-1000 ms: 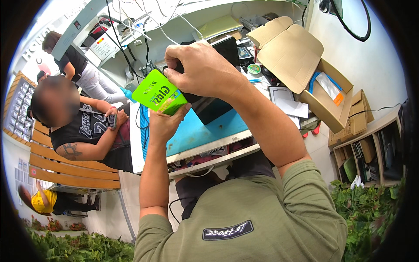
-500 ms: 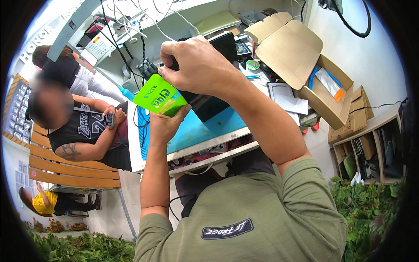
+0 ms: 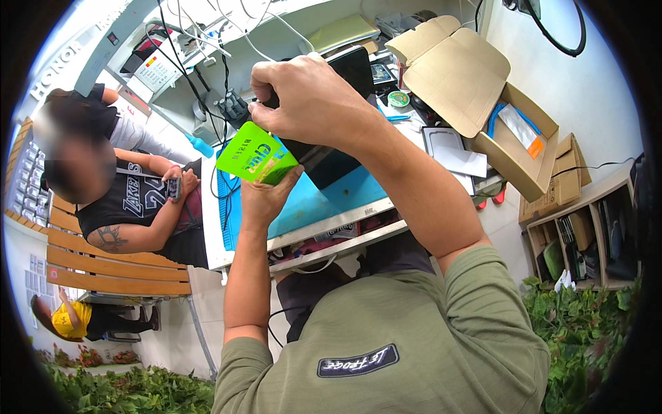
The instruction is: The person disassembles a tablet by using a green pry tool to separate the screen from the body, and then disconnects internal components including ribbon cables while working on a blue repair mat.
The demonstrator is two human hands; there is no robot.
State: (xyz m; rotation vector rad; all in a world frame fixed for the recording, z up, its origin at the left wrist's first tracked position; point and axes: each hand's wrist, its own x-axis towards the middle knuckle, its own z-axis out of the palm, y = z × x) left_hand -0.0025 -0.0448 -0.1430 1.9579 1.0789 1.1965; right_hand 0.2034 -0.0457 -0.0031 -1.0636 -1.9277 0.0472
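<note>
1. I see a blue mat (image 3: 345, 196) on the white worktop (image 3: 214, 238), an open carton (image 3: 507, 169) far right.
2. The left hand (image 3: 265, 203) clamps the green package (image 3: 252, 155) above the mat's left side.
3. The package now tilts slightly nearer; handling seems little advanced.
4. The right hand (image 3: 310, 96) curls just beyond; I can't tell what it grips.
</note>
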